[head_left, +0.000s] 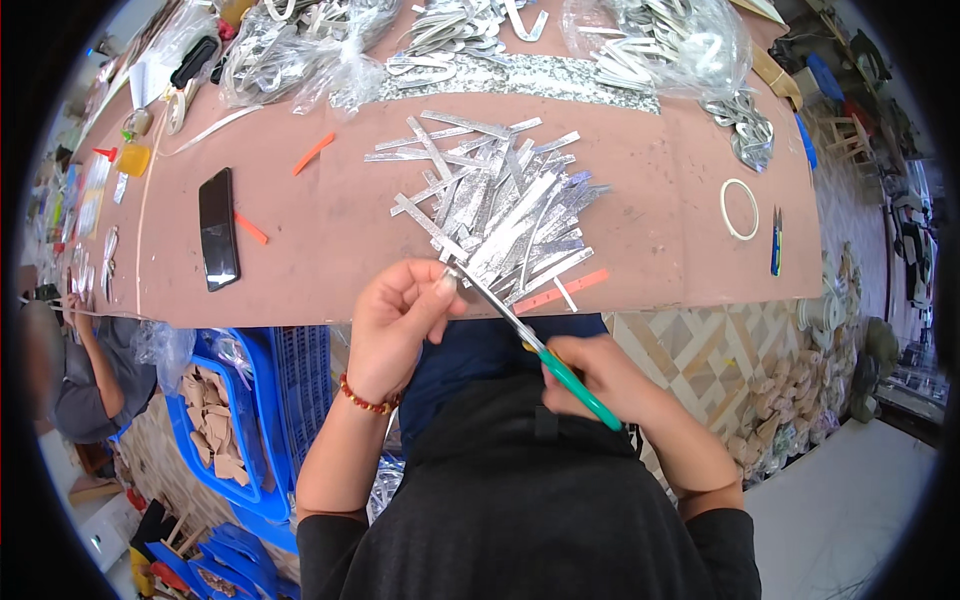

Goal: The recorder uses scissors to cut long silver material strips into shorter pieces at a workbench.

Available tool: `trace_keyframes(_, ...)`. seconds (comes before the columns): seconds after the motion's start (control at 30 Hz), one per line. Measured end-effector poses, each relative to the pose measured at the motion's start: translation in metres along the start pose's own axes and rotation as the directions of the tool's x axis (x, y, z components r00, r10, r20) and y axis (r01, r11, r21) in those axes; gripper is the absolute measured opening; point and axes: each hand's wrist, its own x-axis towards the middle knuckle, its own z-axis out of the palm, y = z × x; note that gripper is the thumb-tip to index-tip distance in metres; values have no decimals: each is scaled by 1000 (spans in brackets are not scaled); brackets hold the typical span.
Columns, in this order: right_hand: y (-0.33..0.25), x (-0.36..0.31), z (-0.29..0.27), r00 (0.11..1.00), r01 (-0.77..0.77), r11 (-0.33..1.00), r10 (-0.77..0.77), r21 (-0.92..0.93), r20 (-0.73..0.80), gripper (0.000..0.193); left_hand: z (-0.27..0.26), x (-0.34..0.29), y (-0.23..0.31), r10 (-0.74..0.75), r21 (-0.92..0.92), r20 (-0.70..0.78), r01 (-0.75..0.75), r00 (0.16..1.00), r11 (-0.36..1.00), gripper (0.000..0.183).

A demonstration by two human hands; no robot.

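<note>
At the table's front edge my left hand (393,312) is closed in a pinch on a silver strip (452,272), mostly hidden by the fingers. My right hand (606,372) grips scissors with green handles (582,390). Their long metal blades (497,306) slant up to the left, and the tips are at the left fingertips. Whether the blades touch the strip is too small to tell. Just beyond my hands lies a loose heap of cut silver glittery strips (510,205). An orange-red strip (565,290) lies at the heap's near right side.
A black phone (218,230) lies left on the brown-covered table (330,230). A white ring (740,210) and thread snips (777,242) lie right. Plastic bags of silver pieces (310,55) line the back. Blue crates (262,470) stand below left, near a seated person (98,375).
</note>
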Motion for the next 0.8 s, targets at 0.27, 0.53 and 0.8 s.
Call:
trace_keyframes(0.27,19,-55,-10,1000,-14,994,15,-106,6,67,19,-10,-27,65,-128,265,-32,962,991,30)
trace_keyframes(0.53,25,-72,-7,992,-109,993,105,-52,-74,47,36,-11,-20,-68,18,315,66,947,998,28)
trace_keyframes(0.8,54,-97,2,955,-63,912,173,404,-240,18,32,-12,7,-287,784,291,-55,913,618,16)
